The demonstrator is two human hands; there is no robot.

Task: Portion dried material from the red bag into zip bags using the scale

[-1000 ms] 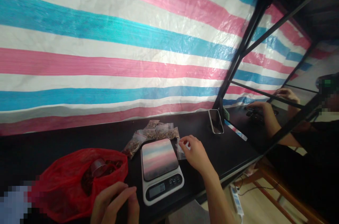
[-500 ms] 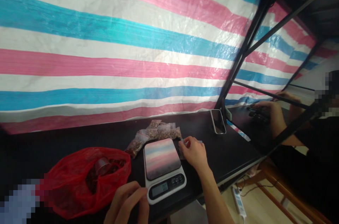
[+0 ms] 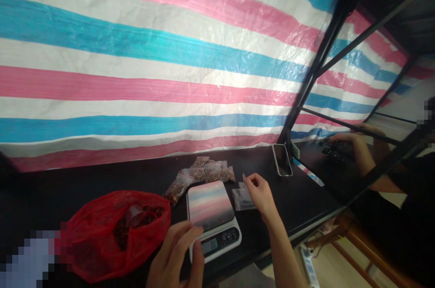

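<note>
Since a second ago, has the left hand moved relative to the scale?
Yes. The left hand has moved right, from beside the red bag to the scale, its fingertips now at the front left corner by the display.

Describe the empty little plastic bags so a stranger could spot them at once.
On the black table, find the kitchen scale. Just right of it, under the right hand, lie the clear bags. Unlike the filled bags behind the scale, these are flat and empty.

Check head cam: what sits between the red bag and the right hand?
In the head view, the kitchen scale stands between the red bag and the right hand. The left hand touches its near-left corner.
</note>
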